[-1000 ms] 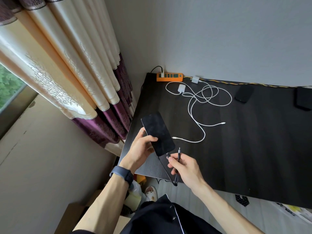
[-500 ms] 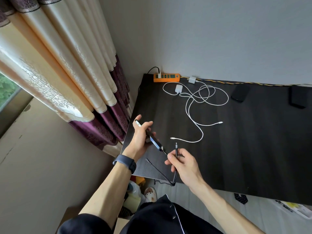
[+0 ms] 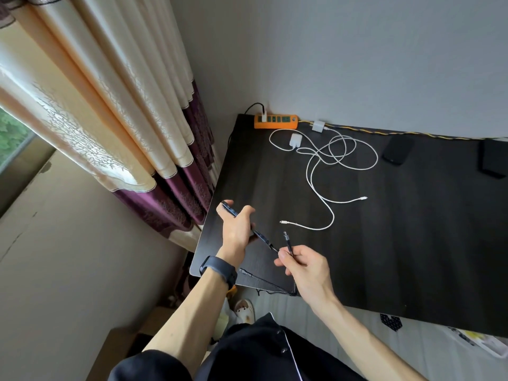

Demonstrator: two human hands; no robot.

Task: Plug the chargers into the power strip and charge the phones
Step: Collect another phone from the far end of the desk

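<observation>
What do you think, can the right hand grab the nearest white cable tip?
Probably not yet: nothing blocks the white cable tip, but the right hand is busy pinching a black cable.

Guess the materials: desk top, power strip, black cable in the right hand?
Desk top: probably dark wood-grain laminate, matte; faint streaks, pale edge. Power strip: orange moulded plastic, smooth. Black cable, pinched by the right hand: looks like a braided sleeve with a metal plug end; too small to confirm.

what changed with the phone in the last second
The left hand turned the phone from screen-up to edge-on, with its lower end toward the right hand. The right hand grips the black cable as before. The white cables and power strip stayed put.
</observation>
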